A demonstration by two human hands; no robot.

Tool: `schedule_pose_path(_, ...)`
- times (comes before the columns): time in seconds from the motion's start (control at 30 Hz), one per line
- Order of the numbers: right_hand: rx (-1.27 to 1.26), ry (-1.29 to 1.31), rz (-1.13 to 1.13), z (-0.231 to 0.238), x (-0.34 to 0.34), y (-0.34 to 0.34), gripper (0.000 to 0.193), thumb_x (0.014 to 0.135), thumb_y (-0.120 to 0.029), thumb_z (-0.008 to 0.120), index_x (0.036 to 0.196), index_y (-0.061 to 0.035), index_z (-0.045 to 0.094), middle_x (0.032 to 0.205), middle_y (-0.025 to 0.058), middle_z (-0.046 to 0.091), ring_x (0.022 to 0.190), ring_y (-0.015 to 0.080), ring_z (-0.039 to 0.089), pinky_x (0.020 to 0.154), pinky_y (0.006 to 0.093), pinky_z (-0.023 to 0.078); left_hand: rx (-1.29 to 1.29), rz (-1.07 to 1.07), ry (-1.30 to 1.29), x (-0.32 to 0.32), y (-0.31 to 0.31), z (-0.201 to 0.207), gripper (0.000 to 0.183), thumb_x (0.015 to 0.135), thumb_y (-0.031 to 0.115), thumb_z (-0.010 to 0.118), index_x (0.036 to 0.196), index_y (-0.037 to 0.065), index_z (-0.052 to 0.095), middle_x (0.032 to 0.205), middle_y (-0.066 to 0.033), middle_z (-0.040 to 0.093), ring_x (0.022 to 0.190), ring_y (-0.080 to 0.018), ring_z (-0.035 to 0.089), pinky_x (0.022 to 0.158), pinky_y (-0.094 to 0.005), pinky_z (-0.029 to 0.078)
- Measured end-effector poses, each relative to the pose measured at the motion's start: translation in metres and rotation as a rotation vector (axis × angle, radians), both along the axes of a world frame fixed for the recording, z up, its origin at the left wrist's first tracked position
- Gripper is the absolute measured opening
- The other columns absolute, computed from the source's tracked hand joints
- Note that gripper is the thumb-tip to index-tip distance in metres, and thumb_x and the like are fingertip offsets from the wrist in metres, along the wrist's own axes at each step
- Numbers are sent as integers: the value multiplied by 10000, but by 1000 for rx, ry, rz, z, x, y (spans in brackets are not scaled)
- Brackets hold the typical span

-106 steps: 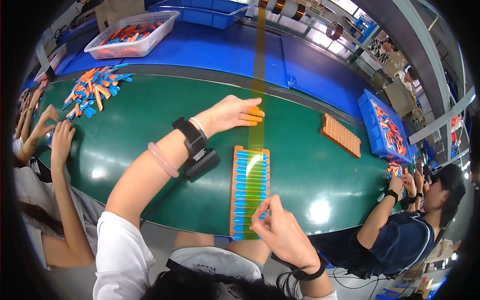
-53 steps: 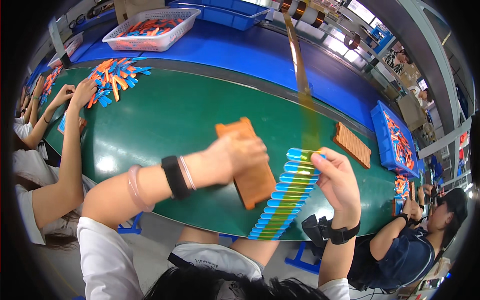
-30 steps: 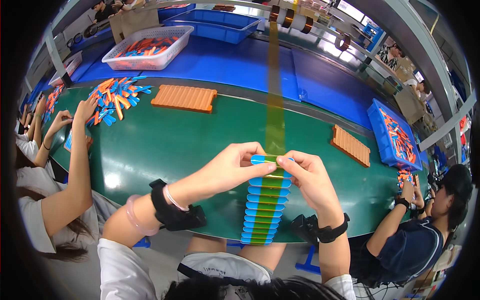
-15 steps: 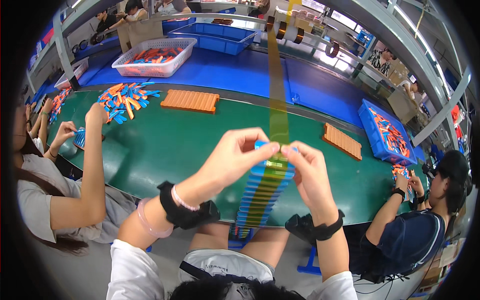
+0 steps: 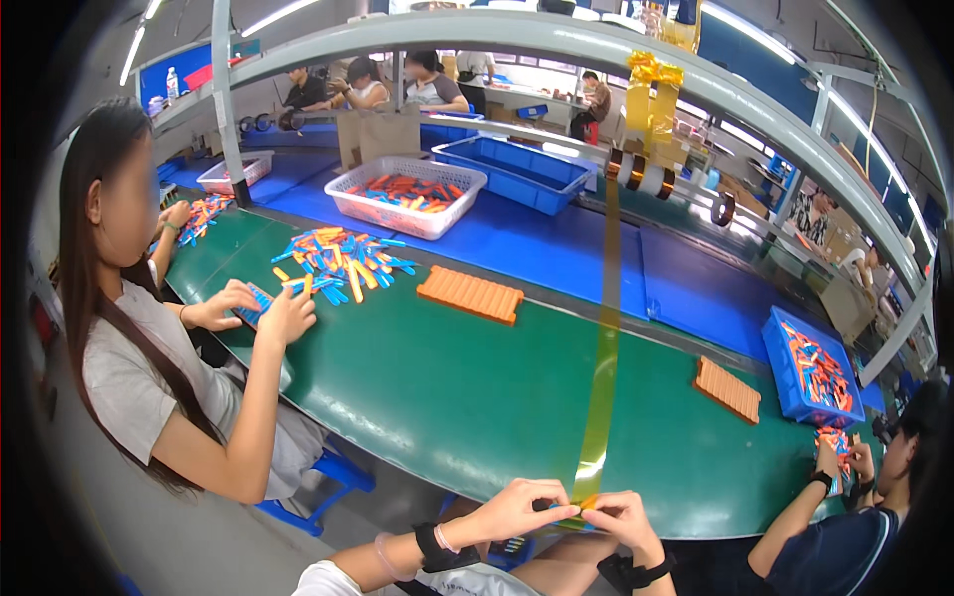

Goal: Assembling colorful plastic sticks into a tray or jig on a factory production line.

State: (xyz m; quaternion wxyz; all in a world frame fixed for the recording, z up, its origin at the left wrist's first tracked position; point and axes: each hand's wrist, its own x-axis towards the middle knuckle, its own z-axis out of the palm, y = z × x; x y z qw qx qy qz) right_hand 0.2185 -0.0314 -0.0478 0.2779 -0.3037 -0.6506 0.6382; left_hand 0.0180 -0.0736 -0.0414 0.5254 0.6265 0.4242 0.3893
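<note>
Left hand point(image 5: 527, 509) and right hand point(image 5: 624, 521), each closed thumb-to-fingertip, pinch a long, translucent amber tape strip point(image 5: 600, 397) near the smooth green tabletop point(image 5: 447, 397).

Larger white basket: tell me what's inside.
The larger white basket holds a heap of orange and blue sticks; the heap covers the bottom, so anything underneath cannot be seen.

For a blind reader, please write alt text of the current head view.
A person's left hand and right hand pinch translucent yellow tape by a green table; on it lie two grooved orange trays and piled orange and blue strips.
</note>
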Motion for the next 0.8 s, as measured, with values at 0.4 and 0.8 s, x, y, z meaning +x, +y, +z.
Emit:
schedule_pose_path(0.4, 146, -77, -43, 1, -1, -5, 141, 783, -151, 601, 794, -11, 592, 693, -6, 568, 602, 54, 481, 517, 193, 378, 128, 52, 60, 4, -1, -7, 140, 793, 117, 570, 831, -15, 598, 800, -68, 597, 738, -137, 556, 685, -241, 433)
schedule_pose_path(0.8, 333, 41, -94, 2, -3, -7, 177, 756, -150, 613, 794, 23, 600, 649, 74, 594, 603, 85, 498, 548, 244, 417, 71, 151, 72, 13, -6, 1, 107, 779, 101, 586, 779, -5, 581, 738, -35, 571, 717, -95, 508, 651, -246, 417)
